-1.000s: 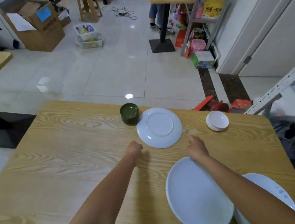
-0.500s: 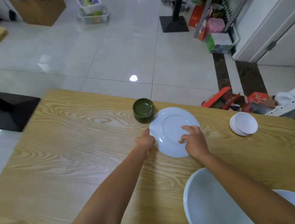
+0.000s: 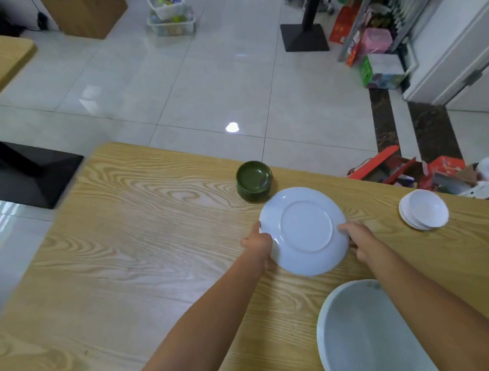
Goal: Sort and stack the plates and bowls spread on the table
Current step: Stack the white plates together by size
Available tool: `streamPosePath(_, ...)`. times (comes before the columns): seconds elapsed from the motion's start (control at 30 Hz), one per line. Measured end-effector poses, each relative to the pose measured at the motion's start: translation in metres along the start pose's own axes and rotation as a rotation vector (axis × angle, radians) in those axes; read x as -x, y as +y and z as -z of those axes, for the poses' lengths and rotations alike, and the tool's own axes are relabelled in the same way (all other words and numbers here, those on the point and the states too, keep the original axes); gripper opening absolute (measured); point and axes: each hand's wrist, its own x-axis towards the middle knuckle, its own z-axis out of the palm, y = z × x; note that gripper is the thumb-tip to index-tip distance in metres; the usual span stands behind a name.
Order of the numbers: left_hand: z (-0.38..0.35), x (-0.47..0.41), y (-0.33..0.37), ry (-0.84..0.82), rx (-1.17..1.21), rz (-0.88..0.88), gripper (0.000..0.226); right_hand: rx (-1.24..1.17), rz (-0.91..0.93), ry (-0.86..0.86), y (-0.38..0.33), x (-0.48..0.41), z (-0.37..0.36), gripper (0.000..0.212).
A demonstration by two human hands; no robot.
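Surface: pale wood-grain table (image 3: 125, 253) on a glossy tiled floor, with a cluttered shelf and boxes beyond its far right corner
Task thing: white plate (image 3: 305, 227), bottom up with its foot ring showing, in the middle of the table's far half
Left hand: left hand (image 3: 256, 243) holds the plate's left rim, fingers hidden beneath it
Right hand: right hand (image 3: 358, 237) holds the opposite rim, thumb on the upturned face, other fingers curled by the edge
Lift: near edge looks a little raised; whether the plate is wholly clear of the wood I cannot tell
Neighbours: stack of green bowls (image 3: 254, 181) just beyond the plate's far-left edge; stack of small white dishes (image 3: 424, 212) well apart to the right
Likely target: large white plate (image 3: 366, 336) close to the body, partly under the right forearm
Key relation: the target lies towards the person and rightward of the held plate, so the right hand is nearer; the plate is round, with no long axis, and is gripped across its width
Progress: bowls and small dishes look stacked; the plates are not yet together
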Motion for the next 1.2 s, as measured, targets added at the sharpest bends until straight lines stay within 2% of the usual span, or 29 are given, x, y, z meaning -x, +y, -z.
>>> streamPosePath(0.07,0.007,0.016,0.001,0.026,0.104,0.035,0.057,-0.052,-0.029,-0.041,0.005,0.006,0.002,0.003)
streamPosePath(0.17,0.016,0.020,-0.006,0.009,0.201,0.081,0.049,-0.122,-0.033,-0.074,0.014,0.013,0.002,0.005)
streamPosePath(0.27,0.023,-0.009,-0.027,-0.012,0.249,0.134,0.038,-0.274,-0.021,-0.076,0.020,0.017,-0.006,0.034)
streamPosePath(0.4,0.030,0.006,-0.035,-0.013,0.286,0.094,0.028,-0.311,0.032,0.003,0.017,0.032,-0.016,0.020)
streamPosePath(0.53,0.043,0.044,-0.032,-0.063,0.286,0.039,0.046,-0.270,0.036,0.003,0.017,0.053,-0.018,0.025)
streamPosePath(0.63,0.052,0.057,-0.033,-0.075,0.410,0.096,0.010,-0.349,0.026,0.030,0.022,0.065,-0.017,0.026)
streamPosePath(0.73,0.062,0.061,-0.037,-0.088,0.542,0.148,0.032,-0.348,0.029,0.060,0.025,0.079,-0.013,0.027)
streamPosePath(0.8,0.066,0.069,-0.040,-0.079,0.582,0.161,0.038,-0.372,0.036,0.053,0.030,0.083,-0.009,0.033)
streamPosePath(0.9,0.070,0.088,-0.045,-0.045,0.554,0.117,0.021,-0.490,0.034,0.016,0.038,0.093,-0.004,0.030)
streamPosePath(0.97,0.070,0.097,-0.046,-0.024,0.509,0.084,0.020,-0.571,0.055,-0.026,0.041,0.101,0.004,0.027)
streamPosePath(1.07,0.061,0.116,-0.045,-0.017,0.391,-0.018,0.008,-0.574,0.099,-0.099,0.047,0.116,0.024,0.033)
streamPosePath(1.2,0.038,0.139,-0.052,-0.021,0.357,-0.150,0.041,-0.621,0.158,-0.219,0.063,0.134,0.067,0.033)
